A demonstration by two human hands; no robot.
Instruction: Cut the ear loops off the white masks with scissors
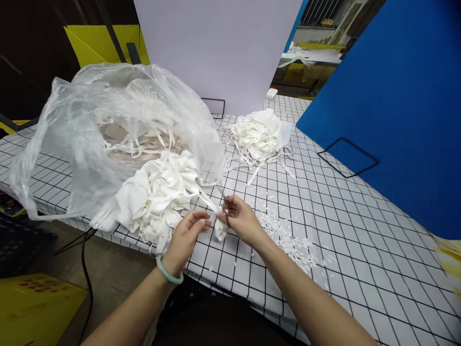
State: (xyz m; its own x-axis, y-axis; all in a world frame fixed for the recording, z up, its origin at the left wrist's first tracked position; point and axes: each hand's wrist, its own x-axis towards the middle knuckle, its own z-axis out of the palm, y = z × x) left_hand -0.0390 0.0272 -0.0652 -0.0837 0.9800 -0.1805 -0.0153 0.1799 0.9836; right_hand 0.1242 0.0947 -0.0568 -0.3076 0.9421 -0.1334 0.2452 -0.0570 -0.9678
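My right hand (242,218) is closed around what looks like a small pair of scissors (221,192), its thin blade pointing up and left. A narrow white fabric strip (208,199) runs from the heap to these fingers, and a bunched white end (220,231) lies just under them. Just left of that, my left hand (190,230) has its fingers loosely bent and apart, with nothing visible in them; a pale green bangle (169,271) circles the wrist. Beside it lies a heap of white fabric pieces (154,192) at the mouth of a clear plastic bag (72,139).
Small white clippings (288,240) are scattered right of my right hand on the grid-patterned tablecloth (363,269). Farther back sits a second white fabric pile (257,137). A lilac panel (219,48) and a blue panel (389,110) stand behind, with wire stands.
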